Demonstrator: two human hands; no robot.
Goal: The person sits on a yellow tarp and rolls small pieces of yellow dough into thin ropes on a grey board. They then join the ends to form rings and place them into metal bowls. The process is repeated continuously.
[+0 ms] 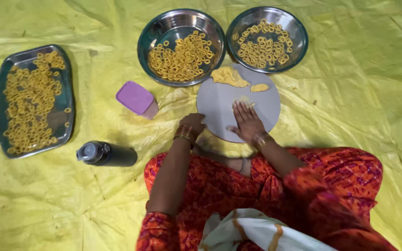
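Observation:
A round grey board (219,100) lies on the yellow sheet in front of me. My right hand (246,120) rests flat on it, fingers together and pointing away, pressing a small bit of yellow dough under the fingertips. My left hand (192,123) is curled at the board's near-left edge, steadying it. A larger lump of yellow dough (229,76) and a smaller piece (259,87) sit at the board's far edge.
Two round steel bowls (150,35) (299,35) with several dough rings stand beyond the board. A rectangular steel tray (66,116) of rings lies far left. A purple-lidded container (137,97) and a lying black bottle (108,154) are to my left.

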